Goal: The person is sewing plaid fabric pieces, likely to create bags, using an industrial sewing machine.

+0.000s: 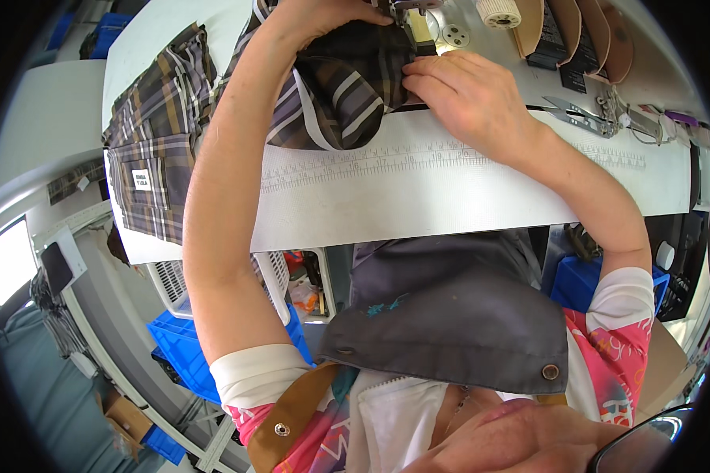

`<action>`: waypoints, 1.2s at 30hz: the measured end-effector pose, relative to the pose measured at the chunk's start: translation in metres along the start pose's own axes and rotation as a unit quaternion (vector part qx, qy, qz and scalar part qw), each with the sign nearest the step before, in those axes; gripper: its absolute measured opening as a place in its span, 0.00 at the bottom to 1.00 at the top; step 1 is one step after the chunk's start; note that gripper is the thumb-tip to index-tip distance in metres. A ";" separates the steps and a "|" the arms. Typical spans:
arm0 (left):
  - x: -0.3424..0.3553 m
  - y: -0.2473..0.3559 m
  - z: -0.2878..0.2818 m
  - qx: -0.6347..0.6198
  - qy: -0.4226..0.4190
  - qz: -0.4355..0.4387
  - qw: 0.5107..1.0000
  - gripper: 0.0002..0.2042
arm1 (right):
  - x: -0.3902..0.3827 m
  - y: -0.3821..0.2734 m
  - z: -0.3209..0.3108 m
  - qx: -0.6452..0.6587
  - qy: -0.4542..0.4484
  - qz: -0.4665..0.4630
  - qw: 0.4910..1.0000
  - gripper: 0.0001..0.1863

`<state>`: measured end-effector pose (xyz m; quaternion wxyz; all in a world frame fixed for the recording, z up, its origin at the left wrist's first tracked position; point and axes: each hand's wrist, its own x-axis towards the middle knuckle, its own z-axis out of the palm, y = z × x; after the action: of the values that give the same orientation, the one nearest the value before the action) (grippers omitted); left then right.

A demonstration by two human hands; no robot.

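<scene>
A dark plaid cloth [355,59] with white and tan stripes lies bunched under the sewing machine's needle area [414,27]. My left hand [323,20] is closed on the cloth's far side, partly cut off by the upper edge; its thumb reaches toward the needle. From the right, my right hand [477,98] pinches the cloth's right edge, fingers pressed together just below the needle area. A pale strip [312,114] runs along a fold of the cloth. To the left of my left forearm, another plaid piece [162,158] with a white label hangs over the table edge.
A printed ruler [371,162] runs along the white table [450,205]. Scissors or snips [580,114] lie at right, beside curved brown holders [560,35]. A cream dial [498,13] is at the top. Beneath the table stand a white basket [170,288] and a blue crate [177,347].
</scene>
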<state>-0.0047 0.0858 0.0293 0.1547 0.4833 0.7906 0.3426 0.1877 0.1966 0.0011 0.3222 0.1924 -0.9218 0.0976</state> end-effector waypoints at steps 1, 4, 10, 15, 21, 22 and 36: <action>-0.002 -0.003 -0.003 0.031 0.003 0.015 0.999 0.18 | 0.001 0.000 0.001 0.002 -0.001 -0.002 1.000 0.05; -0.017 0.024 -0.014 0.064 0.012 -0.003 0.998 0.14 | 0.000 0.002 0.001 0.000 -0.009 0.000 1.000 0.05; -0.085 0.054 0.027 0.267 0.011 0.151 0.952 0.16 | -0.007 0.001 -0.001 0.041 -0.020 0.043 0.998 0.08; -0.107 0.026 0.044 0.176 0.076 0.201 0.961 0.13 | -0.021 0.001 -0.019 0.045 -0.053 0.037 0.997 0.15; -0.093 0.022 0.042 0.152 0.092 0.213 0.961 0.12 | -0.014 0.023 -0.013 0.044 -0.051 -0.004 0.998 0.15; -0.090 0.019 0.041 0.157 0.096 0.217 0.959 0.11 | -0.013 0.024 -0.012 0.049 -0.054 0.006 0.997 0.15; -0.043 -0.001 0.026 0.172 0.119 0.228 0.951 0.09 | 0.003 0.036 -0.010 -0.031 -0.110 0.121 0.986 0.15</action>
<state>0.0307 0.0584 0.0060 -0.1082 0.6254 0.7191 0.2829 0.1761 0.2311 0.0089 0.2108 0.0792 -0.9706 0.0850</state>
